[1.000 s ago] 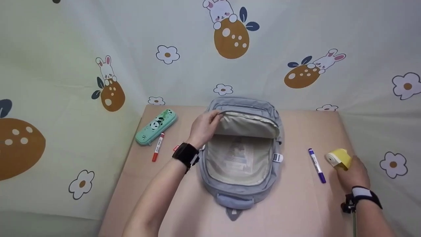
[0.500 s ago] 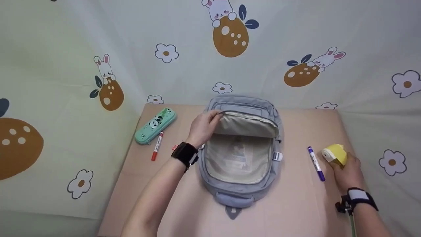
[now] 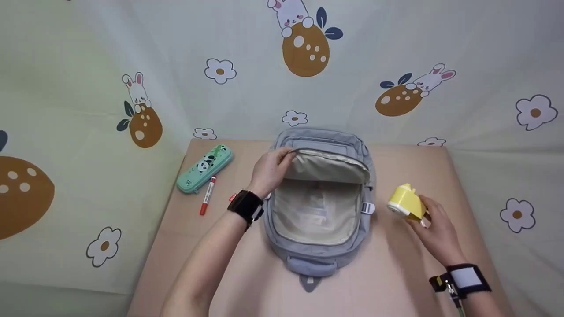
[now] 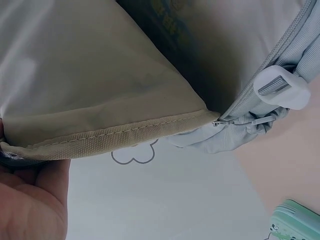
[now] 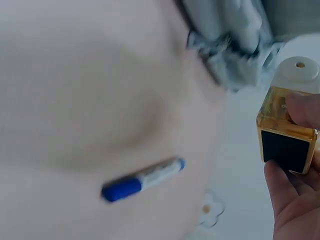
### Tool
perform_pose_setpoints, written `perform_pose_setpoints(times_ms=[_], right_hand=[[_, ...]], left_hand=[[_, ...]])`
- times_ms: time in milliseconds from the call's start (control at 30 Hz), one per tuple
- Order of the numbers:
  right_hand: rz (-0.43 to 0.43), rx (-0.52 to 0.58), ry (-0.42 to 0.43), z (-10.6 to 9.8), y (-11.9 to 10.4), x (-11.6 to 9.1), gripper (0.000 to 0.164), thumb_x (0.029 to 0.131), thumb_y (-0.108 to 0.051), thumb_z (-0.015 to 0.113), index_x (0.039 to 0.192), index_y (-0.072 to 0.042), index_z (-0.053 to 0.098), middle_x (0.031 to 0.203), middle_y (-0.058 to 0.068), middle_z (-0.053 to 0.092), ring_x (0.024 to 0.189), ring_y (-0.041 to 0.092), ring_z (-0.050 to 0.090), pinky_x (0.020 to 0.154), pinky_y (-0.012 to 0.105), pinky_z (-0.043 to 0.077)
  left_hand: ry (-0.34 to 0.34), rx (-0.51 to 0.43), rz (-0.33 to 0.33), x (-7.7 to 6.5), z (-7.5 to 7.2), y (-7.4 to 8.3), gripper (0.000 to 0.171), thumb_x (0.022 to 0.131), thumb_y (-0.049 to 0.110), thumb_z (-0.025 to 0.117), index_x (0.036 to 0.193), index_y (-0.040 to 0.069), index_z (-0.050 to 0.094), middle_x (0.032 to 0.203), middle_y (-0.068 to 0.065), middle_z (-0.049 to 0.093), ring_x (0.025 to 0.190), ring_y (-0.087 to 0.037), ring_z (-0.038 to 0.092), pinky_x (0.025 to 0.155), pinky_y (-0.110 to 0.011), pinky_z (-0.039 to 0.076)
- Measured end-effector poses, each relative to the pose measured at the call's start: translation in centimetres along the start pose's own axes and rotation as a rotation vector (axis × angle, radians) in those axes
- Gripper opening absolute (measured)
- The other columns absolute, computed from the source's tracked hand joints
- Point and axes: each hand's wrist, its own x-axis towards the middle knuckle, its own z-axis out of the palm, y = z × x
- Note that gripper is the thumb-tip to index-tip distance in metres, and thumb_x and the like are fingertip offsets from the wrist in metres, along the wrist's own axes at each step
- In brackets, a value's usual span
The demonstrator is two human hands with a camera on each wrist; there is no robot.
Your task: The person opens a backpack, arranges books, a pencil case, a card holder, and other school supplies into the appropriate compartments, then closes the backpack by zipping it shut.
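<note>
A grey-blue backpack (image 3: 348, 253) lies unzipped in the head view, its pale lining showing. My left hand (image 3: 269, 171) pinches the edge of its raised front flap (image 3: 330, 167) at the upper left; the left wrist view shows the flap's bound seam (image 4: 125, 134) by the thumb and fingers. Right of the bag, my right hand (image 3: 440, 233) grips a yellow pencil sharpener (image 3: 409, 201), held above the table. The right wrist view shows its white front with a hole, an amber see-through section (image 5: 276, 107) under the thumb, and a dark base. A blue marker (image 5: 142, 180) lies below it.
A green panda pencil case (image 3: 205, 168) and a red marker (image 3: 207, 196) lie on the table (image 3: 176, 259) left of the backpack. A white strap buckle (image 3: 367, 208) sticks out on the bag's right side. A printed cloth (image 3: 246, 97) hangs behind the table.
My right hand has lifted the sharpener and carried it left toward the backpack, across the blue marker, largely covering it in the head view. My left hand keeps the flap raised.
</note>
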Motion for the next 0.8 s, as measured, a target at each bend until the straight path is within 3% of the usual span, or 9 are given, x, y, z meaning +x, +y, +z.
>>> perform_pose_setpoints(times_ms=[200, 367, 600, 800], right_hand=[[-0.108, 0.018, -0.071, 3.2, -3.9, -0.7, 0.079, 0.085, -0.002, 0.081, 0.153, -0.006, 0.040, 0.152, 0.019, 0.043, 0.134, 0.039, 0.048, 0.103, 0.056, 0.045], [-0.179, 0.002, -0.123, 6.9, -6.3, -0.1, 0.077, 0.084, -0.002, 0.080, 0.152, -0.004, 0.042, 0.152, 0.019, 0.045, 0.131, 0.038, 0.052, 0.105, 0.054, 0.045], [-0.236, -0.045, -0.155, 11.3, -8.1, 2.4, 0.070, 0.085, -0.007, 0.082, 0.147, -0.001, 0.050, 0.142, 0.020, 0.054, 0.128, 0.039, 0.055, 0.105, 0.054, 0.045], [-0.246, -0.072, -0.197, 13.0, -8.5, 3.8, 0.072, 0.085, -0.006, 0.080, 0.149, 0.000, 0.047, 0.143, 0.021, 0.053, 0.129, 0.038, 0.053, 0.105, 0.053, 0.045]], left_hand=[[0.008, 0.009, -0.004, 0.1, 0.1, -0.1, 0.025, 0.104, 0.035, 0.059, 0.116, 0.021, 0.076, 0.098, 0.006, 0.071, 0.074, -0.014, 0.055, 0.069, -0.035, 0.044], [0.008, 0.005, 0.011, 0.1, 0.2, -0.1, 0.025, 0.104, 0.034, 0.060, 0.117, 0.020, 0.076, 0.099, 0.004, 0.072, 0.073, -0.015, 0.055, 0.068, -0.037, 0.045], [-0.001, 0.000, 0.009, -0.1, 0.0, 0.0, 0.025, 0.104, 0.033, 0.060, 0.117, 0.019, 0.076, 0.099, 0.005, 0.072, 0.071, -0.013, 0.054, 0.066, -0.035, 0.044], [-0.005, -0.017, 0.014, -0.3, 0.0, 0.1, 0.024, 0.104, 0.031, 0.060, 0.115, 0.016, 0.076, 0.088, 0.004, 0.068, 0.065, -0.013, 0.048, 0.061, -0.033, 0.039]])
